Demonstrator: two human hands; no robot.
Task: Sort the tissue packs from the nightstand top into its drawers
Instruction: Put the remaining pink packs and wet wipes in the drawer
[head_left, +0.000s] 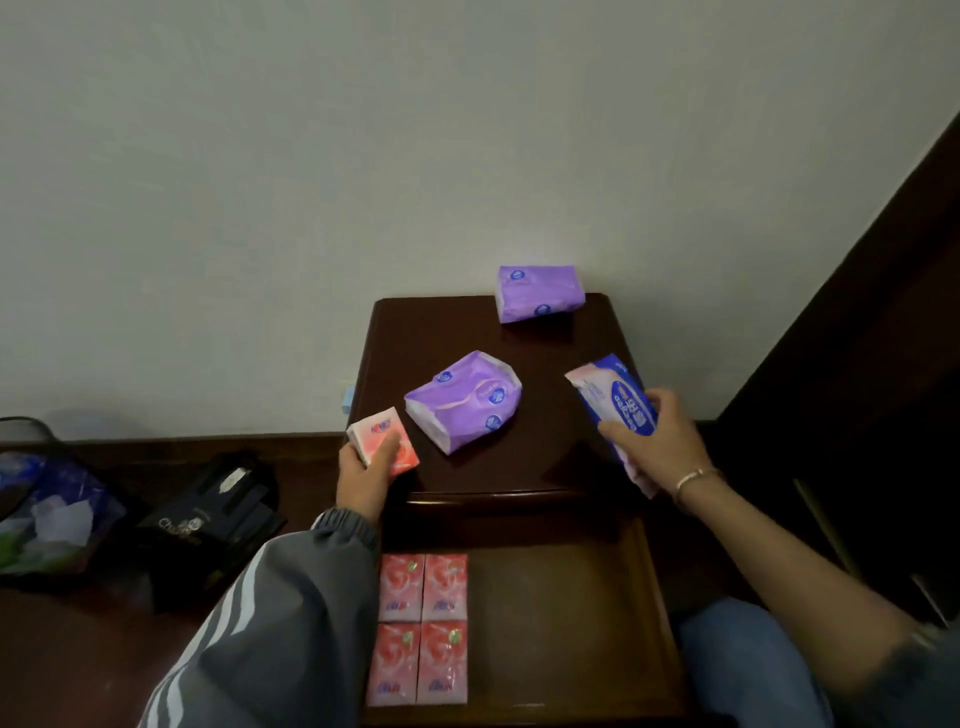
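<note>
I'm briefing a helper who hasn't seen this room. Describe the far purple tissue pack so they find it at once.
Find the dark wooden nightstand against the pale wall. At the back right corner of its top lies the far purple pack. Unlike the crumpled purple pack in the middle, it looks smooth and sits nearest the wall.

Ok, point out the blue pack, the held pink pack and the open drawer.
blue pack (619, 404), head view, printed blue face.
held pink pack (373, 428), head view, upper face.
open drawer (550, 623), head view, bare floor.
</note>
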